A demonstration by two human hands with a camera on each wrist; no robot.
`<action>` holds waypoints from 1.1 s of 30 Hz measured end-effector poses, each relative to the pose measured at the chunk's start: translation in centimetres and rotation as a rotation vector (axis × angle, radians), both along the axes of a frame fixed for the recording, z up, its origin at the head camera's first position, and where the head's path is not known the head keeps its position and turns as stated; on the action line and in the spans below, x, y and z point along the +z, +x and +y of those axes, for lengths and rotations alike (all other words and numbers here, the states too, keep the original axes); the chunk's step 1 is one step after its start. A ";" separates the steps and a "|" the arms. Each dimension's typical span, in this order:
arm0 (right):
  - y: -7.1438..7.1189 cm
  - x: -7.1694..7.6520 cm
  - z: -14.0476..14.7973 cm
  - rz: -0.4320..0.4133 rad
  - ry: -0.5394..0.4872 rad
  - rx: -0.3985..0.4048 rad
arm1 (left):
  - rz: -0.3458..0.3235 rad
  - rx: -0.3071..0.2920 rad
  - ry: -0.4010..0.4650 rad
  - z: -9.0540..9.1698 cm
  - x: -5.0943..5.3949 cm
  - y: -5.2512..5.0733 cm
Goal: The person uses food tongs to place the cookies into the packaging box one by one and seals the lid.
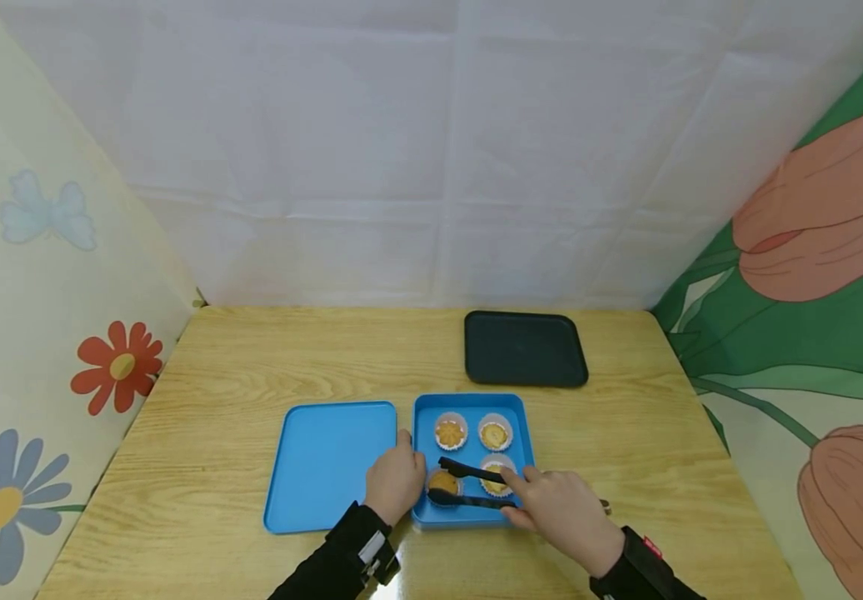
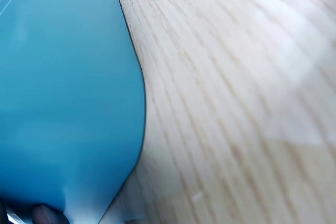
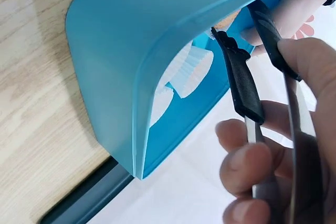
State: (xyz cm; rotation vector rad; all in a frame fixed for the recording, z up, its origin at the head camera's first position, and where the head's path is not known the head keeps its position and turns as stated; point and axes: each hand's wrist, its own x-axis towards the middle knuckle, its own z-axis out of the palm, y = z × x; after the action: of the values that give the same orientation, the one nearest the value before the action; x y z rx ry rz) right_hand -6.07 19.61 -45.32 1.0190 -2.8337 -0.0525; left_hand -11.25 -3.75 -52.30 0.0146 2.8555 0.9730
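A blue box holds several small cupcakes in white paper cups, such as the back-left cupcake. My left hand grips the box's left wall, its fingertips partly hidden. In my right hand are metal tongs with black ends, reaching into the box from the right. The tong ends stand apart, on either side of the front-left cupcake; whether they touch it I cannot tell. One tong arm crosses the front-right cupcake in the head view.
Left of the box lies a flat blue lid or tray with a raised rim. Behind the box is a black tray. All stand on a wooden table with a white cloth at its back and printed side panels.
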 end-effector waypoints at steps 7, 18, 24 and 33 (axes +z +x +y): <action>0.0 0.1 0.2 -0.049 -0.018 -0.048 | 0.001 -0.002 -0.007 0.1 0.2 0.0; 0.0 0.6 0.7 -0.050 -0.253 -0.254 | 0.005 -0.012 -0.002 0.0 0.2 0.0; -0.9 0.0 2.4 0.019 -0.472 -0.485 | -0.013 -0.001 -0.011 -0.1 0.2 0.0; -1.5 -2.3 5.6 0.091 -0.604 -0.735 | -0.043 -0.002 0.002 -0.1 0.0 -0.3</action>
State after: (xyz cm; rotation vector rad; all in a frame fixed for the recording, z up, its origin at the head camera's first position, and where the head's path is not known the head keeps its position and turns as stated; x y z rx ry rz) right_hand -7.61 25.20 -47.57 -0.1457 -2.6841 0.6174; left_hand -11.53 -3.82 -52.34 -0.0032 2.8151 0.9639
